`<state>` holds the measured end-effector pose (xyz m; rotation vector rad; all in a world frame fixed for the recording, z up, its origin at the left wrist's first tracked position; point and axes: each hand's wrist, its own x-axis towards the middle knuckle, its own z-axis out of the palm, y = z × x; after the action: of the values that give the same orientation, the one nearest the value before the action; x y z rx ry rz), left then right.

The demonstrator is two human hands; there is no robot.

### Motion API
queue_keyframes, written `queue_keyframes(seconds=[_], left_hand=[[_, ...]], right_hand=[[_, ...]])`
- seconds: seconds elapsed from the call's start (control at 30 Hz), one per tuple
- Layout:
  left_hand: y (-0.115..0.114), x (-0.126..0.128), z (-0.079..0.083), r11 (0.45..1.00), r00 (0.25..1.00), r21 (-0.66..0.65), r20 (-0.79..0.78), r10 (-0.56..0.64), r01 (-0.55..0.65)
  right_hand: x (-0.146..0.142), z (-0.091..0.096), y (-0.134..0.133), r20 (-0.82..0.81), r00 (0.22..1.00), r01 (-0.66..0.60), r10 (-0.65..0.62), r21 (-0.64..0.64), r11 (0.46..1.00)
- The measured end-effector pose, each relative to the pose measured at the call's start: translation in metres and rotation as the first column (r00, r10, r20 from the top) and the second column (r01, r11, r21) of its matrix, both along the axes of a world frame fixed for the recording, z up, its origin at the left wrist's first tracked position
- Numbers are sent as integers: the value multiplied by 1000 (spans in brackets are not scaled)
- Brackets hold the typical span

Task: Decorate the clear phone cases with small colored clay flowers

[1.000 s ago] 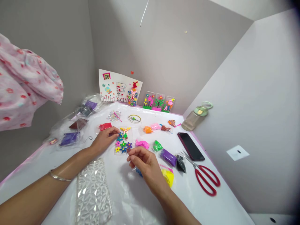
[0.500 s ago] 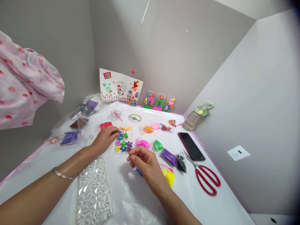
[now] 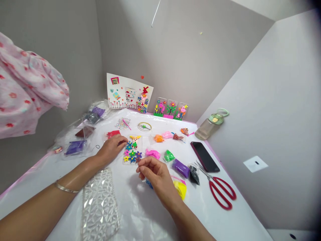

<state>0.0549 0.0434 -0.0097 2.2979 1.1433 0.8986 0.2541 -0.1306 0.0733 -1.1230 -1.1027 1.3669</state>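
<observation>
A small clear panel (image 3: 126,161) lies flat on the table, decorated with several coloured clay flowers (image 3: 132,154) and a yellow-eared bunny (image 3: 134,142). My left hand (image 3: 113,147) rests at its left edge, fingers bent and fingertips on the rim by the blue flowers. Over the panel's lower right corner, my right hand (image 3: 153,171) is raised with thumb and index finger pinched together. Whatever the pinch holds, if anything, is too small to make out. Partly hidden under this hand are a blue packet (image 3: 148,183) and a yellow clay packet (image 3: 180,190).
Pink (image 3: 152,153), green (image 3: 169,156), purple (image 3: 180,168) and black (image 3: 194,175) clay packets lie right of the panel. Beyond are red-handled scissors (image 3: 220,192), a phone (image 3: 205,156) and a bottle (image 3: 210,125). A textured clear tray (image 3: 100,206) sits beneath my left forearm. Rhinestones (image 3: 122,123) lie farther back.
</observation>
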Motion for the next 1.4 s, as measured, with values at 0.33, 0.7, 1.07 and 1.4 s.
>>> queue_keyframes(seconds=[0.33,0.7,1.07,1.4], left_hand=[[-9,1,8,996,998,89,58,-23,18],[-14,7,7,978,991,175,57,-123,111],[-15,6,7,977,993,192,47,-104,93],[-16,5,8,981,997,183,23,-73,67]], right_hand=[[0,0,0,2,1000,-1,1,-1,1000],[-1,1,-1,6,1000,-1,1,-7,1000],[-1,3,0,0,1000,-5,5,-27,1000],[-1,4,-1,10,1000,0,0,-25,1000]])
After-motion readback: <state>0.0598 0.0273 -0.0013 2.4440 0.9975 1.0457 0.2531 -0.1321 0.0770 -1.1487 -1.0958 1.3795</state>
